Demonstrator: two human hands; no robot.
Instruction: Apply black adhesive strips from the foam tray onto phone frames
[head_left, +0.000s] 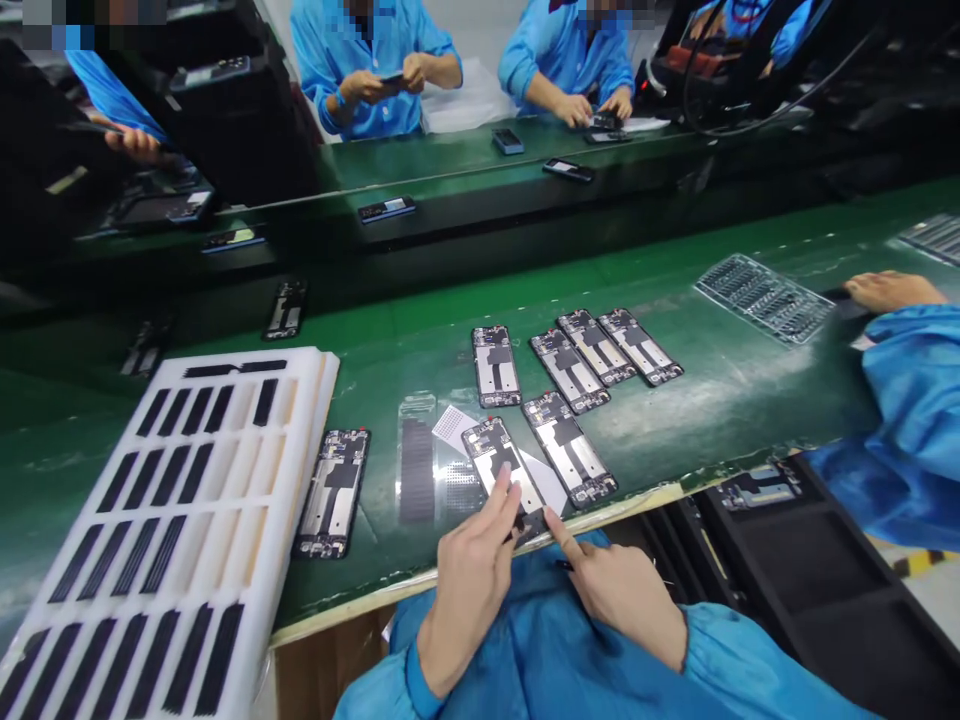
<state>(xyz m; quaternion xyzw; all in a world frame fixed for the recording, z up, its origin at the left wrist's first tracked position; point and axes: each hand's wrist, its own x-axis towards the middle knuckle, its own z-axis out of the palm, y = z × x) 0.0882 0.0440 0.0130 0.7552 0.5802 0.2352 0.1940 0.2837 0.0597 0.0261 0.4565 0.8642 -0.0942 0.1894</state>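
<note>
An opened phone body lies at the green table's near edge, on a sheet of white paper. My left hand rests its fingertips on the phone's lower half, other fingers partly bent. From the right, my right hand touches the phone's bottom end with its outstretched index finger; its remaining fingers are curled around a thin dark item whose tip shows, too small to name. Another opened phone lies just right, and one more lies to the left. Beside the paper sits a clear sheet with dark strips.
A white foam tray with black strips fills the left. Several opened phones lie farther back. At right are a sheet of small parts, a co-worker's hand and a black tray below the edge. People work across the table.
</note>
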